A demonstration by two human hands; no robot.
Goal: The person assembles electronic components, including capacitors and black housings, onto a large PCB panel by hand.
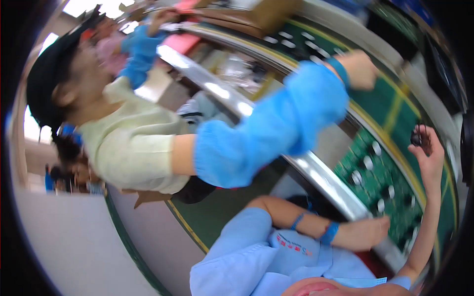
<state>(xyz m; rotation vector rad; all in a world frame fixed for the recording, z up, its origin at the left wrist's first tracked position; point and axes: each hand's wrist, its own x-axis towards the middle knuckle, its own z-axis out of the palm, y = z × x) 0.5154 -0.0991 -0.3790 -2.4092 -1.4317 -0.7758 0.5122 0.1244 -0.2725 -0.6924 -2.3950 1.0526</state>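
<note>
My left hand (363, 233), with blue bands on wrist and forearm, is at the near edge of the green circuit boards (360, 148). Its fingers are curled closed, and whatever they may hold is hidden. Farther right, my right hand (430, 157) is raised above the green belt, pinching a small black part (417, 136) between thumb and fingers. The part is too small to tell its exact kind. White and black round components (356, 177) stand on the boards between my two hands.
A co-worker in blue sleeve covers (276, 128) reaches across from the left, a closed hand (356, 70) over the green conveyor belt (390, 106). Small white pieces (316, 48) lie farther up the belt. A metal rail (326, 182) runs along the near side. Dark equipment (439, 74) stands beyond.
</note>
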